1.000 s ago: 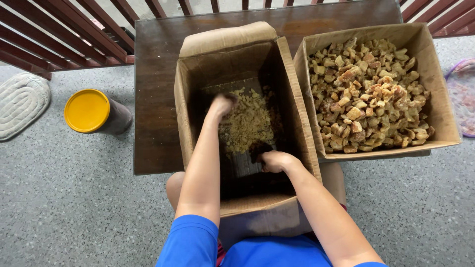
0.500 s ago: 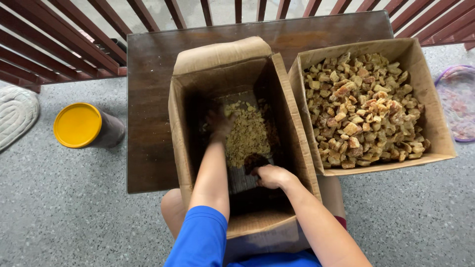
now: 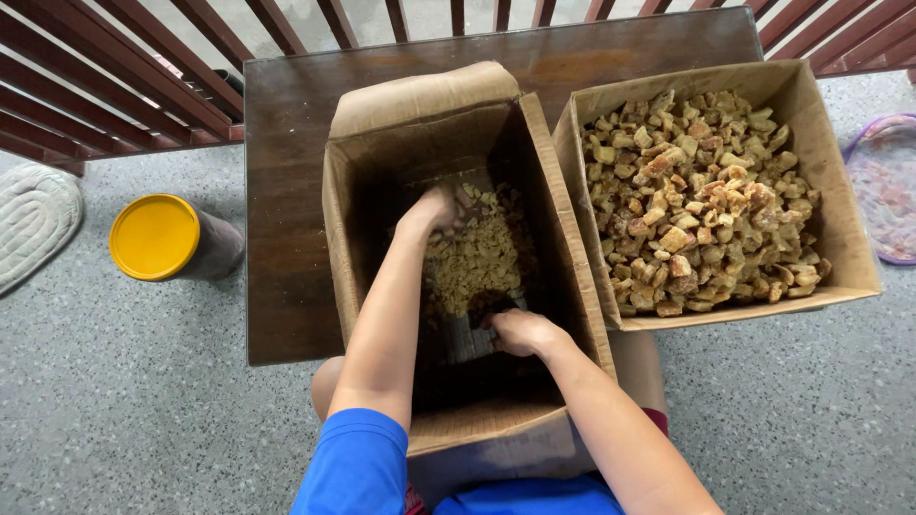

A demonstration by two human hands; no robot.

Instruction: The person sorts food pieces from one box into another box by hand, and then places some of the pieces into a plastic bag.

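A tall open cardboard box (image 3: 348, 191) stands in front of me on a dark wooden table (image 3: 286, 191), with a heap of small yellow-brown chunks (image 3: 477, 257) at its bottom. Both my arms reach down into it. My left hand (image 3: 437, 210) lies on the far left edge of the heap, fingers curled into the chunks. My right hand (image 3: 515, 331) rests at the near edge of the heap, fingers bent over a dark flat piece on the box floor. Whether either hand grips anything is hidden.
A second, wider cardboard box (image 3: 840, 248) full of larger brown chunks sits to the right. A yellow-lidded jar (image 3: 157, 238) and a pale mat (image 3: 33, 219) lie on the speckled floor at left. A red-brown railing (image 3: 114, 86) runs behind; a purple-rimmed bag (image 3: 883, 186) is at far right.
My left hand has drawn back from the far side onto the left edge of the heap. My right hand stays at the near edge. The view has shifted slightly.
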